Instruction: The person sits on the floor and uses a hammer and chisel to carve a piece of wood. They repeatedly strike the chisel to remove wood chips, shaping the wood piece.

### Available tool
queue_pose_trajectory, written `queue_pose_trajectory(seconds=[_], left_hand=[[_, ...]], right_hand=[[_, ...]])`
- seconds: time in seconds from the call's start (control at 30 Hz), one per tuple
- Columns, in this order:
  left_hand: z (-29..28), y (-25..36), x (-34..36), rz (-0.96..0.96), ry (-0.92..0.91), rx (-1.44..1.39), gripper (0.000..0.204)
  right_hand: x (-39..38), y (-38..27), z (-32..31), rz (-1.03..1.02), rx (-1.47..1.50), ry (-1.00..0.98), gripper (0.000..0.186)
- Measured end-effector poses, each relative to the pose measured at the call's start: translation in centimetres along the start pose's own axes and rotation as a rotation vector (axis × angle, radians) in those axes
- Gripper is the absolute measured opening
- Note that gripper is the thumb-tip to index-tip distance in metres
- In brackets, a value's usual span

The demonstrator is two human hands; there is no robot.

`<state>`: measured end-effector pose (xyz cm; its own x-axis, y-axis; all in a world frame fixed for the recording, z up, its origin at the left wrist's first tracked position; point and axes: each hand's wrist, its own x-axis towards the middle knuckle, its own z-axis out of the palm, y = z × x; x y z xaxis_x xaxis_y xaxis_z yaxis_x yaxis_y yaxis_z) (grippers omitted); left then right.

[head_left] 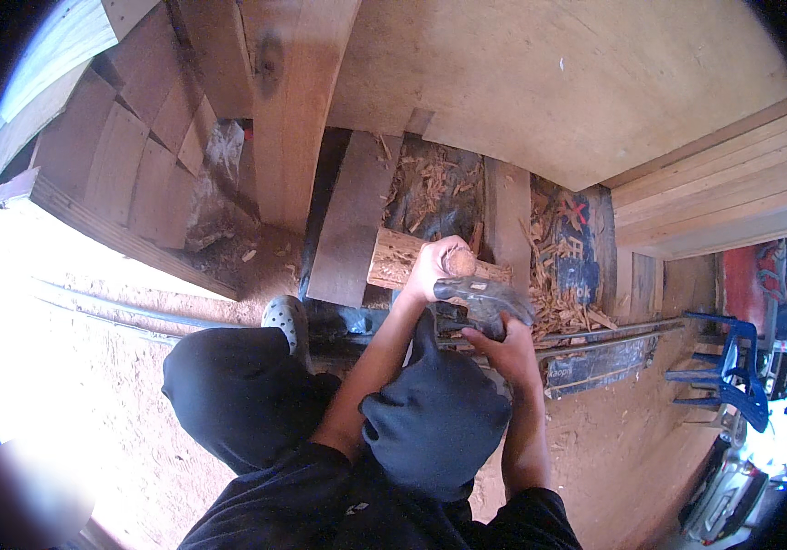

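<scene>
Dark, round, tan-wood-ended hand tool looks stiff, hefty; we'd hold both ends, where left hand and right hand have fingers clamped.

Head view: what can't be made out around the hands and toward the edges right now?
Head view, dark tool: right end blurred, exact shape unclear.
Head view, right hand: its hold on the tool is partly hidden by the tool itself.
Head view, rough wood piece: middle hidden by the left hand and tool.
Head view, pale panel: cut off by the upper edge.
</scene>
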<state>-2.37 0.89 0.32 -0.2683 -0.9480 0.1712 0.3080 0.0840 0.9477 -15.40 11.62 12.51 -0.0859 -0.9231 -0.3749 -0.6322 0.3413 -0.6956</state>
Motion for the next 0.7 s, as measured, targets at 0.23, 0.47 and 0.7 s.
queue_pose_trajectory(seconds=[0.23,0.47,0.7], left_hand=[[-0.1,0.4,-0.1,0.056,-0.015,0.11,0.032],[0.3,0.0,-0.2,-0.029,-0.046,0.16,0.025],[0.5,0.0,-0.3,-0.019,-0.055,0.216,0.025]], right_hand=[[-1.8,-0.4,1.0,-0.02,0.143,0.117,0.035],[-1.6,-2.3,0.8,0.002,0.011,0.362,0.032],[-1.5,-2.3,0.6,0.111,-0.037,0.279,0.03]])
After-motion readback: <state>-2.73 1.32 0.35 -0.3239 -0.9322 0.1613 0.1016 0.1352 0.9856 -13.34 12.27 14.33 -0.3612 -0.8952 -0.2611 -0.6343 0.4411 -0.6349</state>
